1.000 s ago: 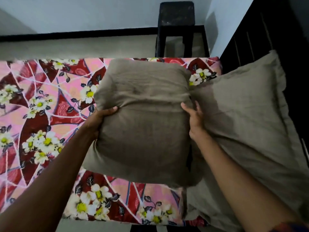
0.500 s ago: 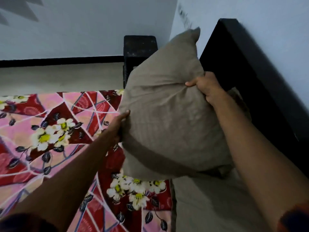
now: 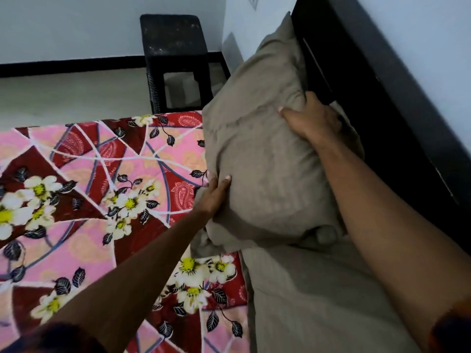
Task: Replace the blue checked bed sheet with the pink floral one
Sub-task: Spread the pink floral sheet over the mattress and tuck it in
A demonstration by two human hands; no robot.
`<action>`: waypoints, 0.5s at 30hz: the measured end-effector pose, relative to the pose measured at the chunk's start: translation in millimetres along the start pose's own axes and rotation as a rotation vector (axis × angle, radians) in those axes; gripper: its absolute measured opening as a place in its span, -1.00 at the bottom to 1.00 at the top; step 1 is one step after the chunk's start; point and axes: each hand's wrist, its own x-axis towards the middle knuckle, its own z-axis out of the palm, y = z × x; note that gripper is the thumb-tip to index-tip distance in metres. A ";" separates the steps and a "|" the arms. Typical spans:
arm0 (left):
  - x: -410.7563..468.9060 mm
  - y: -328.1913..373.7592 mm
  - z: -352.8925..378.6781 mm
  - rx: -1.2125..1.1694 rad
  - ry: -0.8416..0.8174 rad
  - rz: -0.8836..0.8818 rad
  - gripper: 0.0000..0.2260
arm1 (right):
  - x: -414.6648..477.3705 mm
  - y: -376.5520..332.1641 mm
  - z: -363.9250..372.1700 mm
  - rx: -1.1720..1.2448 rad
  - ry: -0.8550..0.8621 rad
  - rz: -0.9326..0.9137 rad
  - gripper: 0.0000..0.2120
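Note:
The pink floral bed sheet lies spread over the mattress on the left. A grey-brown pillow stands tilted at the head end, its upper corner against the dark headboard. My left hand grips the pillow's lower left edge. My right hand grips its upper right side, fingers curled into the fabric. A second grey-brown pillow lies flat below it, partly under my right forearm. No blue checked sheet is in view.
A black stool stands on the pale floor beyond the bed's far edge, near the white wall. The headboard runs along the right side.
The pillow has been lifted from flat on the sheet and swung right toward the headboard, now settling lower onto the second pillow. Both hands kept hold; my view turned right.

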 end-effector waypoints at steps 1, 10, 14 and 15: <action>-7.5 -2.2 -0.3 -0.026 0.017 0.015 -0.25 | -3.7 1.4 -2.8 0.010 -0.003 -0.010 -0.16; -37.9 -47.1 5.1 -0.512 0.009 -0.333 -0.06 | -47.7 22.3 -10.2 -0.023 -0.054 -0.010 0.17; -46.5 -37.4 22.9 -0.513 -0.015 -0.238 -0.36 | -50.8 15.2 -28.1 -0.004 0.039 -0.073 -0.11; -50.9 -40.4 28.8 -0.495 -0.005 -0.253 -0.38 | -52.3 15.4 -30.5 -0.014 0.057 -0.075 -0.13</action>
